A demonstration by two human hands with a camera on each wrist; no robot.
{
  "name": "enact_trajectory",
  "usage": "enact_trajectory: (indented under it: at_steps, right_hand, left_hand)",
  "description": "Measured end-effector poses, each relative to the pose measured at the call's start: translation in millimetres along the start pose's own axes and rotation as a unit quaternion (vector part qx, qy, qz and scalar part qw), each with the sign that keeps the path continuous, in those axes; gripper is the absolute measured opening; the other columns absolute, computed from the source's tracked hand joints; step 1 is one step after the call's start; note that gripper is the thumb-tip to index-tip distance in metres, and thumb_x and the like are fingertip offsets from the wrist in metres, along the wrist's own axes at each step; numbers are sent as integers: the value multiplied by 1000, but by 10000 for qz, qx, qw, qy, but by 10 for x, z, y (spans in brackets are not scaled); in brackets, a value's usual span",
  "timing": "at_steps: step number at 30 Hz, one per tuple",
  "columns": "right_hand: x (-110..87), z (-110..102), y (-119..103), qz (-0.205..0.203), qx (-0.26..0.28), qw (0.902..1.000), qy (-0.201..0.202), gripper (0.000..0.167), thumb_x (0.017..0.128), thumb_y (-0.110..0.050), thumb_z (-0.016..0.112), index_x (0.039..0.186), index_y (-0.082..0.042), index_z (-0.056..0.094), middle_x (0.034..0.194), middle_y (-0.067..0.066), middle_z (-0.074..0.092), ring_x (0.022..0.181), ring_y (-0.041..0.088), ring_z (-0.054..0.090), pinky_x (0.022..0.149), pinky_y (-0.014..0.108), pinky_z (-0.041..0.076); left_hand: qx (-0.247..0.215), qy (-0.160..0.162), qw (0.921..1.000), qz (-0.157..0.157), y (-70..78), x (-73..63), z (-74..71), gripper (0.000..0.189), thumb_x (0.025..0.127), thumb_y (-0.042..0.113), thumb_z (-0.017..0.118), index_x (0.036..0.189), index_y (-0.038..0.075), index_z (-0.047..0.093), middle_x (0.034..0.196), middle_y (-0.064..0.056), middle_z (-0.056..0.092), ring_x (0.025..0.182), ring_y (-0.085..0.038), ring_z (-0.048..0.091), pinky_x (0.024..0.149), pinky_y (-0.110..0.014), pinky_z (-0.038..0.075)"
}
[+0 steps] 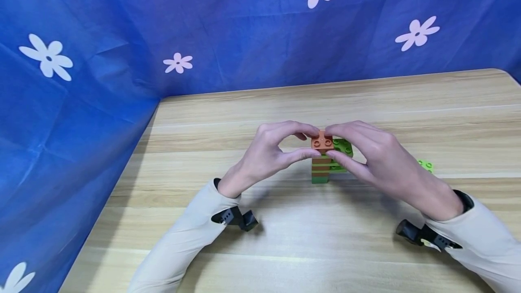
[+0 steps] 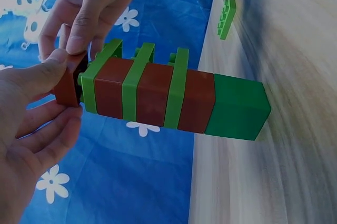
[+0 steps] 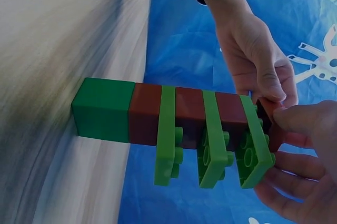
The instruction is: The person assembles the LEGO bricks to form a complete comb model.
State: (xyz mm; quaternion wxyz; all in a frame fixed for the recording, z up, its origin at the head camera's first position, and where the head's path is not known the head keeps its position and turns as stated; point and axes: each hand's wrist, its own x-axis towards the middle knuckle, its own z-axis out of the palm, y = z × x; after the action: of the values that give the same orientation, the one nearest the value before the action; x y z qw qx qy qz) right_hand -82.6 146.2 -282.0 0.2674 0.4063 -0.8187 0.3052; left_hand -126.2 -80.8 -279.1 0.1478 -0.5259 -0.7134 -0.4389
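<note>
A tower of toy building bricks stands upright on the table, with a dark green brick (image 2: 237, 107) at its foot. Above that, brown bricks (image 3: 145, 113) alternate with light green plates (image 3: 164, 166) whose studded ends jut out to one side. At the top, a brown brick (image 1: 322, 142) sits slightly tilted, with a dark gap under part of it in the left wrist view. My left hand (image 1: 270, 148) pinches this brick from the left between thumb and fingers. From the right, my right hand (image 1: 378, 153) pinches the same brick.
A loose light green plate (image 1: 426, 165) lies on the wooden table (image 1: 228, 125), partly behind my right hand. A blue curtain (image 1: 244, 26) with white flowers hangs along the back and left edges. Each wrist bears a small black camera (image 1: 248, 220).
</note>
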Motion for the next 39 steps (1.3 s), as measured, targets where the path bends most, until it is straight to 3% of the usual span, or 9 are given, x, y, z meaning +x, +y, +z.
enact_trajectory:
  at_steps: [7, 18, 27, 39]
  right_hand:
    - [-6, 21, 23, -66, -9, 10000, -3, 31, 93, -22, 65, 117, -2, 64, 110, 9, 69, 102, 23, 65, 87, 37, 55]
    - [-12, 22, 28, 76, -31, 9999, -97, 34, 96, -30, 58, 116, -3, 65, 110, 8, 69, 103, 22, 65, 87, 38, 55]
    - [-8, 28, 25, 49, -49, 9999, -102, 42, 100, -39, 50, 117, -3, 64, 110, 7, 69, 103, 21, 65, 87, 37, 54]
    - [3, 25, 29, 14, -72, 9998, -173, 38, 100, -34, 52, 118, -3, 63, 111, 7, 68, 104, 22, 64, 90, 38, 53]
  left_hand:
    - [-10, -91, 9999, -45, -28, -7, 3, 32, 76, 3, 81, 103, -4, 68, 99, -13, 72, 92, -15, 68, 79, -24, 55]
    - [-113, -193, 9997, -93, -28, -13, 3, 25, 82, 2, 76, 105, -3, 68, 100, -12, 72, 95, -14, 68, 80, -24, 55]
    - [140, -171, 9998, 6, -12, -12, 1, 25, 81, 3, 76, 104, -3, 68, 100, -12, 72, 94, -15, 67, 81, -23, 54]
    - [224, -123, 9997, 45, -16, -15, -1, 24, 81, 3, 76, 104, -3, 69, 100, -12, 72, 93, -15, 68, 81, -22, 54]
